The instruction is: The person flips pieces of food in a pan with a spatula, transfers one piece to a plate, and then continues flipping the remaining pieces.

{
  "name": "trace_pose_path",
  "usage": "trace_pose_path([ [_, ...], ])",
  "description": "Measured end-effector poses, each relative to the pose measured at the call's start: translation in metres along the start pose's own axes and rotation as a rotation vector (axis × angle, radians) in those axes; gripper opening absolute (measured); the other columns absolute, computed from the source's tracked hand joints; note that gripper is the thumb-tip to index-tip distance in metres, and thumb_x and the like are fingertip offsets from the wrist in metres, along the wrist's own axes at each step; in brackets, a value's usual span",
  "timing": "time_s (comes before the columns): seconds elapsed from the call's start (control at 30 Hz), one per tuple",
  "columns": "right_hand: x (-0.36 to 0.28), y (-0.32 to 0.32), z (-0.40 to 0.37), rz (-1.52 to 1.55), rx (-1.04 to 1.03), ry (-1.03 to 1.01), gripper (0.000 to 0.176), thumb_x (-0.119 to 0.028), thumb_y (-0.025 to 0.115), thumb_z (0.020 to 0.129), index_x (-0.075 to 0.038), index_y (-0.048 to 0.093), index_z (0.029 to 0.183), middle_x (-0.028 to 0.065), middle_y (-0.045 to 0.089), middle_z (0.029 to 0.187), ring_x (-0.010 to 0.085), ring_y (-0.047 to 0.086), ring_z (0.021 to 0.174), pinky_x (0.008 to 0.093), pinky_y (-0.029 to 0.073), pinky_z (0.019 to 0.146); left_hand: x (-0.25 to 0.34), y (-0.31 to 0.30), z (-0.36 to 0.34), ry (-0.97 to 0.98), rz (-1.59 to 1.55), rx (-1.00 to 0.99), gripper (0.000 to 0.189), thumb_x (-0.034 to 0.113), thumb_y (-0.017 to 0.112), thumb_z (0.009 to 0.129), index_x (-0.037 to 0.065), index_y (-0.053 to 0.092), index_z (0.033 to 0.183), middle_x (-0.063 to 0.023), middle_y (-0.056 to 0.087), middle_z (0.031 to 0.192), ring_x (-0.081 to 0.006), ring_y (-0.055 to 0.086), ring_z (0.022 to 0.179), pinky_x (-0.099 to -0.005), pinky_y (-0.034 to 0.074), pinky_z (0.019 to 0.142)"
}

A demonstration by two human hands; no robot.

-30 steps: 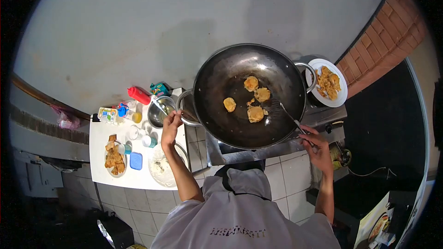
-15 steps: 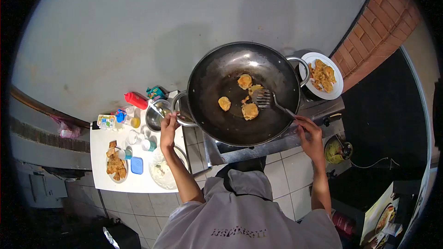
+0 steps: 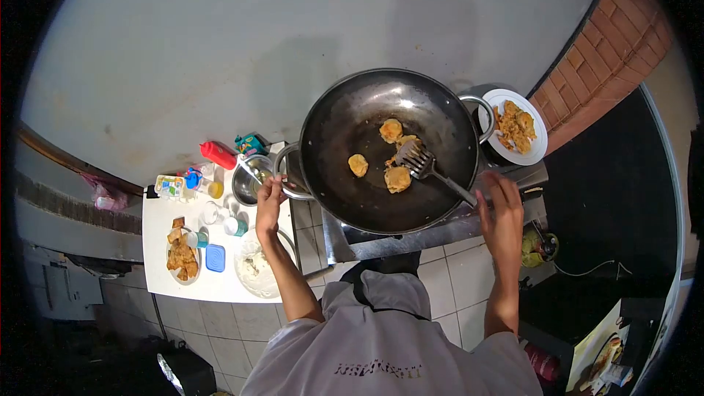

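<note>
My left hand (image 3: 269, 205) is closed on the left loop handle (image 3: 289, 165) of a large dark wok (image 3: 345, 194). Inside the wok lie several golden fried patties (image 3: 397, 180), with small browned bits between them. A slotted spatula (image 3: 444, 177) leans in the wok, its head among the patties and its handle over the front right rim. My right hand (image 3: 503, 213) is just beyond that handle's end, fingers stretched out and apart from the thumb, which is close to the handle tip.
The wok sits on a metal stove (image 3: 345, 243) against a grey wall. Right of it is a white plate (image 3: 541, 148) of fried food. On the left, a white table (image 3: 165, 216) holds a metal bowl (image 3: 246, 192), a red bottle (image 3: 218, 154), a blue lid (image 3: 215, 257) and more dishes.
My right hand has loosened from the spatula handle, its fingers opening and rising. The spatula head has shifted slightly within the wok. My left hand stays on the wok handle.
</note>
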State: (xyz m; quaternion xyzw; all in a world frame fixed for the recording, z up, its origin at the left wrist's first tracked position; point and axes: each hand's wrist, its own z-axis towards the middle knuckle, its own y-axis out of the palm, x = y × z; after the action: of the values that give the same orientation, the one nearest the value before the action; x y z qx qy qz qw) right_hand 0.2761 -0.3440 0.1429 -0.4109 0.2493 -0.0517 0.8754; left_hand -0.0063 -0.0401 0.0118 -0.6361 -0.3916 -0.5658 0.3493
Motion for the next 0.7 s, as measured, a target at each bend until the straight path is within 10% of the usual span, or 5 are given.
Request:
trace_pose_path([
  [0.1, -0.055, -0.035, 0.017, 0.558, -0.039, -0.182, 0.024, -0.002, 0.061, 0.078, 0.001, 0.06, 0.102, 0.0128, 0.063, 0.092, 0.0283, 0.062, 0.08, 0.0366, 0.05, 0.072, -0.005, -0.002, 0.003, 0.002, -0.024, 0.0, 0.031, 0.032, 0.049, 0.093, 0.002, 0.055, 0.101, -0.0048, 0.058, 0.087, -0.0138, 0.058, 0.082, -0.0278, 0.047, 0.078],
  [0.17, -0.044, 0.019, 0.003, 0.213, 1.035, -1.014, 0.007, -0.006, 0.06, 0.079, 0.0, 0.063, 0.08, 0.0129, 0.066, 0.088, 0.0243, 0.063, 0.083, 0.032, 0.049, 0.068, -0.002, 0.0, 0.003, 0.006, -0.018, 0.003, 0.032, 0.032, 0.05, 0.093, 0.002, 0.055, 0.102, -0.005, 0.058, 0.088, -0.0139, 0.058, 0.082, -0.0279, 0.048, 0.078],
  [0.23, -0.116, -0.06, 0.022, 0.995, 0.037, -0.737, 0.005, -0.008, 0.061, 0.079, -0.004, 0.063, 0.077, 0.0111, 0.067, 0.094, 0.0203, 0.065, 0.074, 0.0267, 0.049, 0.06, -0.003, 0.002, 0.0, 0.002, -0.012, 0.01, 0.033, 0.033, 0.05, 0.092, 0.002, 0.055, 0.102, -0.0053, 0.059, 0.088, -0.0141, 0.058, 0.083, -0.028, 0.048, 0.078],
  [0.3, -0.122, -0.08, 0.038, 1.272, -0.28, -0.873, 0.012, -0.011, 0.065, 0.077, -0.004, 0.065, 0.086, 0.0092, 0.067, 0.097, 0.0128, 0.065, 0.065, 0.0221, 0.048, 0.052, -0.004, 0.002, 0.0, 0.019, -0.004, 0.019, 0.033, 0.035, 0.048, 0.093, 0.004, 0.056, 0.101, -0.004, 0.062, 0.081, -0.0112, 0.059, 0.08, -0.0256, 0.045, 0.074],
  [0.7, -0.189, -0.054, 0.044, 1.298, 0.505, -0.847, 0.022, -0.011, 0.059, 0.081, 0.002, 0.066, 0.098, 0.0152, 0.068, 0.088, 0.0134, 0.061, 0.061, 0.0205, 0.046, 0.051, -0.002, 0.001, -0.001, -0.01, 0.015, 0.014, 0.034, 0.035, 0.051, 0.092, 0.003, 0.055, 0.101, -0.0055, 0.06, 0.085, -0.0141, 0.059, 0.084, -0.029, 0.047, 0.08],
])
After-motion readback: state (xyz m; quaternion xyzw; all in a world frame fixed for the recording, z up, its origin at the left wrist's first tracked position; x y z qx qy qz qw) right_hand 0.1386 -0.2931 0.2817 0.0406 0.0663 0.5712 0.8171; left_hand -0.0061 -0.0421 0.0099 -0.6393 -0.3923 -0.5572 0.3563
